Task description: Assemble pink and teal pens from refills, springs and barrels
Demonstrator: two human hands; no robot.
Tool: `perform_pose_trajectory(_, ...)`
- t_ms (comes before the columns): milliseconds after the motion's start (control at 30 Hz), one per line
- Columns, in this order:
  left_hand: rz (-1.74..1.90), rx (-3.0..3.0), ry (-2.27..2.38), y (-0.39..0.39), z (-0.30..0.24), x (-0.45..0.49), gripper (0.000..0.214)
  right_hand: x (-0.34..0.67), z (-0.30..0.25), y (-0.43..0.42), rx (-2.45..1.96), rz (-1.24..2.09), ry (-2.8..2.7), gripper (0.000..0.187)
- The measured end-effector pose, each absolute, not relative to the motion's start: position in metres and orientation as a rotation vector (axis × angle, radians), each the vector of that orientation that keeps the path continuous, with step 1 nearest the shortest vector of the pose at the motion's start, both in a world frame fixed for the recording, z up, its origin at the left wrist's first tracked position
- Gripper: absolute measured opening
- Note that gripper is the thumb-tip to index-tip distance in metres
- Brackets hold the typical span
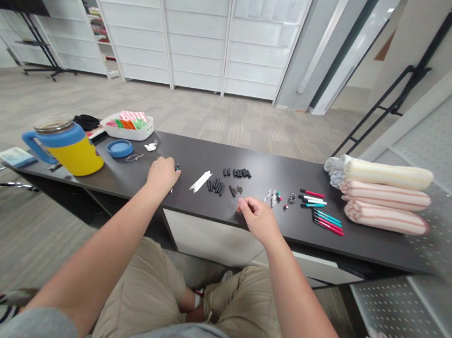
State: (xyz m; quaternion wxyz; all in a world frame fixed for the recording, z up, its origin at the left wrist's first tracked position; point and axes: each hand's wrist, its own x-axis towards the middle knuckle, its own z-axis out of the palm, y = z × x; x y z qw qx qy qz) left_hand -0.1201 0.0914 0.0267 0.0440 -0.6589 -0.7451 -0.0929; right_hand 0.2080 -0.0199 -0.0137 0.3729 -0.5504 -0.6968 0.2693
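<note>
My left hand (162, 174) is closed round a slim pen (177, 167); its dark end pokes out above the thumb, and the fingers hide most of it. My right hand (259, 217) hovers by the table's front edge, thumb and fingertips pinched together; what they hold, if anything, is too small to make out. Between the hands lie a bundle of thin white refills (200, 181), black tube-like pen parts (216, 186), shorter black pieces (237, 173) and small dark grips (235, 190). Right of my right hand are small metal and coloured parts (276, 197).
Red, white and teal pens (326, 219) lie at the right, beside rolled towels (387, 196). At the left stand a yellow and blue jug (74, 151), its blue lid (120, 148) and a white basket (145, 131) of colourful packets. The dark table (194, 152) has drawers underneath.
</note>
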Motion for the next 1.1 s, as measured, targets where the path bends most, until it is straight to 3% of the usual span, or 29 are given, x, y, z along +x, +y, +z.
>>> perform_pose_trajectory(133,-0.237,-1.854,-2.332,0.079,0.024,-0.119,0.052,0.209,-0.014,-0.02,-1.4,0.682,-1.797,0.043)
perform_pose_trajectory(400,-0.222,-2.067,-2.247,0.089,0.019,-0.134,0.031,0.209,-0.014,-0.02,-1.403,0.676,-1.804,0.044)
perform_pose_trajectory(767,-0.315,-1.983,-2.161,0.082,0.022,-0.132,0.034,0.208,-0.011,-0.023,-1.381,0.665,-1.798,0.042)
perform_pose_trajectory(1100,-0.798,-2.402,-1.433,0.036,0.015,-0.056,0.029,0.218,-0.011,-0.032,-1.398,0.601,-1.753,0.041)
